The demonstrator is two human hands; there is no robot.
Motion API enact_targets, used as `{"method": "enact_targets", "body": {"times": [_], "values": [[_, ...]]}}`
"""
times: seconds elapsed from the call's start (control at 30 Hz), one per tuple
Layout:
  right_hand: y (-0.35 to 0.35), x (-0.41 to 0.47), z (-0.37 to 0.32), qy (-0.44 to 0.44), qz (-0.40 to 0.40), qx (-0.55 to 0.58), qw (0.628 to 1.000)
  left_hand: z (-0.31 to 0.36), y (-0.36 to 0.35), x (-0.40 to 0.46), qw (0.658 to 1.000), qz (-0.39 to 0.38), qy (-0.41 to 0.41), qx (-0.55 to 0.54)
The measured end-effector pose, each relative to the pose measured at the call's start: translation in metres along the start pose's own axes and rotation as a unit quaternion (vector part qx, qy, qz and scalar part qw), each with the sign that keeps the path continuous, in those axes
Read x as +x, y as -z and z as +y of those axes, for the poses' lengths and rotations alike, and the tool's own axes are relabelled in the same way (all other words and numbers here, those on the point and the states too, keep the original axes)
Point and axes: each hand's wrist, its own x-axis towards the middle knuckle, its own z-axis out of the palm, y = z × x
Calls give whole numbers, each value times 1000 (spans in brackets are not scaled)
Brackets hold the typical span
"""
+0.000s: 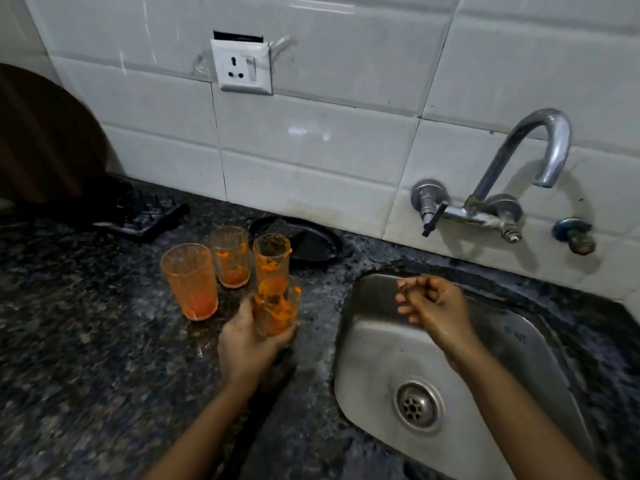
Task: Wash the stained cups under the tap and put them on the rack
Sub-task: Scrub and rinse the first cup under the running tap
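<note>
Several clear cups smeared with orange stain stand on the dark granite counter (86,341) left of the sink. My left hand (246,344) grips the nearest stained cup (277,308) from below, at the counter's sink side. Behind it stand a second cup (272,259), a third cup (230,256) and a larger cup (190,280). My right hand (433,304) hovers over the steel sink (363,375), fingers loosely curled and apart, holding nothing. The chrome tap (540,150) on the wall is not running. A black rack (145,213) lies at the back left.
A black oval dish (311,240) holding a dark sponge sits against the tiled wall behind the cups. A wall socket (242,65) is above. A brown round board (41,140) leans at far left. The sink drain (417,405) is open.
</note>
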Motion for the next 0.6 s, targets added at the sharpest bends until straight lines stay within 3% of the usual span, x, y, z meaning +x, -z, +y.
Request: {"method": "enact_targets", "body": {"times": [0.1,0.17,0.4,0.53,0.6], "values": [[8,51,-1,60,99,-166,979,28,-10,-6,998,-36,-46,-28],[9,80,-2,97,125,-238,958,47,-18,-6,995,-49,-67,-49],[-1,141,-7,113,204,-309,922,87,-47,2,985,-99,-116,-76],[3,153,1,181,147,-352,906,90,-55,8,986,-102,-123,-41],[7,151,-1,230,112,-446,858,91,-59,8,986,-112,-122,-28]]}}
